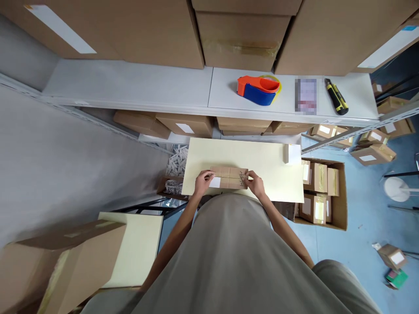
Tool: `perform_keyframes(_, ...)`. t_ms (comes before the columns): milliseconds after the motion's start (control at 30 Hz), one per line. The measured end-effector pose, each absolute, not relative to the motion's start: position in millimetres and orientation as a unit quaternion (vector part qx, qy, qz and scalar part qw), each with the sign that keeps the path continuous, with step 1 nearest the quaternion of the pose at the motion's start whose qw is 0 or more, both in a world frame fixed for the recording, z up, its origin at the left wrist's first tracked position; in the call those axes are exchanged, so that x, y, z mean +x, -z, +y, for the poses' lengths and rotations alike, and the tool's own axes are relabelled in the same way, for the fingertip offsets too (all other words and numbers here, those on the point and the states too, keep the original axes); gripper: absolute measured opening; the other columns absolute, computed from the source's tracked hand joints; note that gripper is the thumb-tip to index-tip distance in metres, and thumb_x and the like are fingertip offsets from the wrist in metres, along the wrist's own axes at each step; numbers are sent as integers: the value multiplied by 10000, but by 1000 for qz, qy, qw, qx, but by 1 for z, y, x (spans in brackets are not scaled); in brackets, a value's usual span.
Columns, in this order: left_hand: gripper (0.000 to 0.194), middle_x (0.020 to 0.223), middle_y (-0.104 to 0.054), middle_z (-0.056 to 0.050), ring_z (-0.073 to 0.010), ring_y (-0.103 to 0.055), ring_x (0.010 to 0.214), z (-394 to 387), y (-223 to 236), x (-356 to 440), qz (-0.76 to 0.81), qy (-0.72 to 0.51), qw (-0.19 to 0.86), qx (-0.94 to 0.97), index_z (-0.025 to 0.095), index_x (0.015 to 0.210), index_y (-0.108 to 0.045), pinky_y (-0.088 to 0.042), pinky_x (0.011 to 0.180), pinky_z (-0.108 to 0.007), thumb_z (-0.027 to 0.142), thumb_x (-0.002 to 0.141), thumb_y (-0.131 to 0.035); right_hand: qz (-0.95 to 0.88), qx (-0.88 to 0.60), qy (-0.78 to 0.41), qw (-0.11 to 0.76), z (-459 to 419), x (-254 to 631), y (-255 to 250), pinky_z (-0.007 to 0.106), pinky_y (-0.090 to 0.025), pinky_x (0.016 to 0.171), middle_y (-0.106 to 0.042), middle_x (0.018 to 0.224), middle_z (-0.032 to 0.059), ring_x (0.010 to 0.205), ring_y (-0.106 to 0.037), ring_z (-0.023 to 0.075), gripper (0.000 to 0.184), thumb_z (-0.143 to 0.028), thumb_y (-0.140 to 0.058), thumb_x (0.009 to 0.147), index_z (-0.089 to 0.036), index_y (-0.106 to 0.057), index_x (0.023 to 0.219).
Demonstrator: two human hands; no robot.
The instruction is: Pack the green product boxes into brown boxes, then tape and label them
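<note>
Stockroom or packing area, judging by contents: a metal-framed shelf (131, 85) loaded with large cartons (160, 35), a tape dispenser (258, 92) and a box cutter (336, 97) lying in front of them; an open carton (342, 196) packed with small labelled boxes (318, 178) beside the table (262, 174); further labelled parcels (375, 155) on the blue floor (356, 255).

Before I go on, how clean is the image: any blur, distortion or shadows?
Head view: a pixelated patch on the shelf; wide-angle stretching toward the edges; soft shadow beside the tape dispenser; writing on the carton too small to read.
</note>
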State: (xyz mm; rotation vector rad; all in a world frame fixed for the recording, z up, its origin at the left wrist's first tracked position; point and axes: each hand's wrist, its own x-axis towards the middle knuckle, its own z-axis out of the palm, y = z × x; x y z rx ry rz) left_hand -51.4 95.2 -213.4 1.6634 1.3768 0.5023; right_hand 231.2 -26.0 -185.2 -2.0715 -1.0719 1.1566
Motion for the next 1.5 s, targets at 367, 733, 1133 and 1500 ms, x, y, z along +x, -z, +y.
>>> perform_keyframes(367,159,1197,-726,-109,-229,-765,1082,111,213,-24,547,-204,432,687,221,1025,-800,-678,1011,-392,340,1016,-694,-412,-808,-363,215,-9,250,179,288,-572,855,-884,1190,48,1083,-866,270,233,-301,-618,1073,-279,-732,1275)
perform_keyframes(733,262,1323,-767,-121,-283,-745,1253,169,140,19,492,-312,340,738,251,1169,-786,-657,1074,-478,172,990,-612,-534,-798,-131,247,70,279,75,420,-601,1073,-731,1572,105,1273,-785,317,341,-343,-525,1164,-263,-810,1333)
perform_keyframes(1133,267,1071,-844,-55,-209,-766,911,217,-14,114,401,-452,330,726,237,1240,-770,-634,957,-385,167,1013,-648,-584,-802,-57,107,249,317,-45,491,-485,1201,-793,1306,323,1292,-762,387,442,-146,-766,988,-34,-660,1402)
perform_keyframes(1500,145,1143,-824,-83,-220,-790,1028,99,73,56,402,-433,456,665,240,1135,-744,-655,982,-385,337,1040,-694,-438,-659,-352,500,99,252,51,417,-614,866,-791,986,93,899,-728,281,515,-702,-740,966,-215,-699,1125)
